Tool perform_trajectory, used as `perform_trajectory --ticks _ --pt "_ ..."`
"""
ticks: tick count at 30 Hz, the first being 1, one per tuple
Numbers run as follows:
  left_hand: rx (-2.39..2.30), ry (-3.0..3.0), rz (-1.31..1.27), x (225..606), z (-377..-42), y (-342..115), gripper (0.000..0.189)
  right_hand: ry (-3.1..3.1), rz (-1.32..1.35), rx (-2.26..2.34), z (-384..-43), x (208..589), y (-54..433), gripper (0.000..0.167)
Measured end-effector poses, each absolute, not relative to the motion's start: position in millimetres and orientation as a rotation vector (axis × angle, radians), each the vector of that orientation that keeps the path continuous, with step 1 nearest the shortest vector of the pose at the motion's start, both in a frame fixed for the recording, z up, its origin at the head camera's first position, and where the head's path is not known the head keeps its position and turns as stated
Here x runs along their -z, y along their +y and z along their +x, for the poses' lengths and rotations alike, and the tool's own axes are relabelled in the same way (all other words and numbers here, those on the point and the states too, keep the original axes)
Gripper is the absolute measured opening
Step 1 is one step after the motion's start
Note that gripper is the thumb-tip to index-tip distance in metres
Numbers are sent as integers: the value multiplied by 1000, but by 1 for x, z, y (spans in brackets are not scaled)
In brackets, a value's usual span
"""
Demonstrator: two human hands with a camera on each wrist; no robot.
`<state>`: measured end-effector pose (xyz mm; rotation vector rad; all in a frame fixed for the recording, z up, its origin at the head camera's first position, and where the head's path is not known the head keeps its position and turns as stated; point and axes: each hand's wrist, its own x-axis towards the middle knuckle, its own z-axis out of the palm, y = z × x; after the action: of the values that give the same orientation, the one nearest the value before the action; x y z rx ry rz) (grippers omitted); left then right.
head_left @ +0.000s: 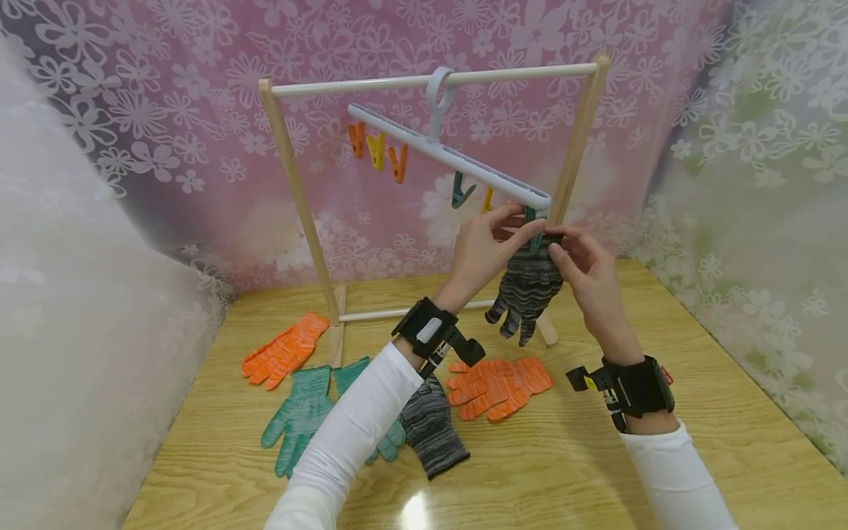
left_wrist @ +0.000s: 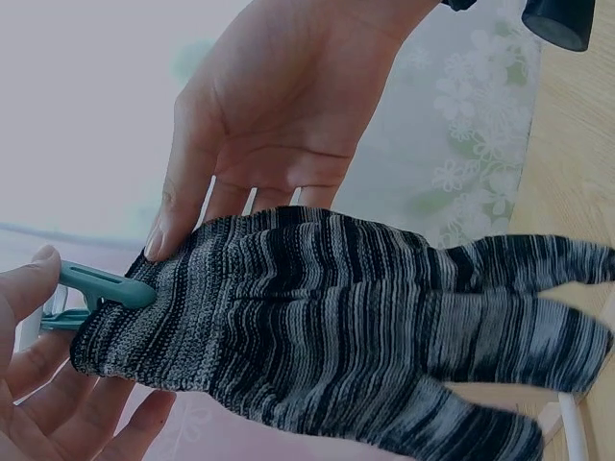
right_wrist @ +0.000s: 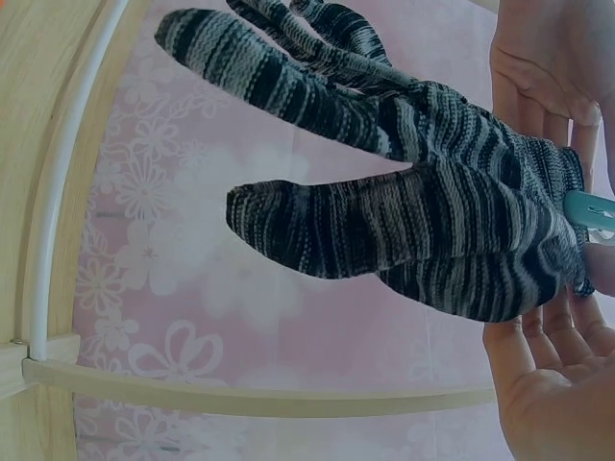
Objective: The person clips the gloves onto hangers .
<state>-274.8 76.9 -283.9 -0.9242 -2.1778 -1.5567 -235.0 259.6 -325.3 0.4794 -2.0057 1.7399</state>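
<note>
The person's left hand (head_left: 486, 246) pinches a green clip (head_left: 535, 239) between the thumb and the fingers, at the lower right end of a white hanger (head_left: 457, 158). The clip sits over the cuff of a black-and-grey knit glove (head_left: 528, 283), which hangs there with its fingers pointing down. The right hand (head_left: 589, 276) holds the edge of the same cuff, thumb against the fingers.

The hanger is hooked on the white rod (head_left: 351, 86) of a wooden stand and it slopes down toward the right. On its other half hang two orange clips (head_left: 398, 163) and, between them, a yellow clip (head_left: 376, 152); nearer to the hands is a dark green clip (head_left: 460, 191).

On the wooden table (head_left: 530, 471) lie an orange glove (head_left: 286, 352) at the left, two green gloves (head_left: 305, 412) partly behind the left sleeve (head_left: 361, 419), a second black-and-grey glove (head_left: 435, 434) just beside them, and another orange glove (head_left: 501, 388) below the hanging one.
</note>
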Motion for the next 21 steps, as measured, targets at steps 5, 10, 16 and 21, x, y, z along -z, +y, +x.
perform_trajectory --ticks 5,10,16,21 --pt "1575 -2170 -919 286 -275 77 39 -2039 470 -1712 -234 327 260 31" --pt "1584 -2175 -933 289 -276 75 39 -2044 481 -1704 -233 329 260 32" --pt "1558 -2194 -918 296 -277 73 33 -2062 464 -1685 -233 331 260 36" --pt "1522 -2213 -873 301 -277 69 31 -2061 445 -1684 -234 333 261 37"
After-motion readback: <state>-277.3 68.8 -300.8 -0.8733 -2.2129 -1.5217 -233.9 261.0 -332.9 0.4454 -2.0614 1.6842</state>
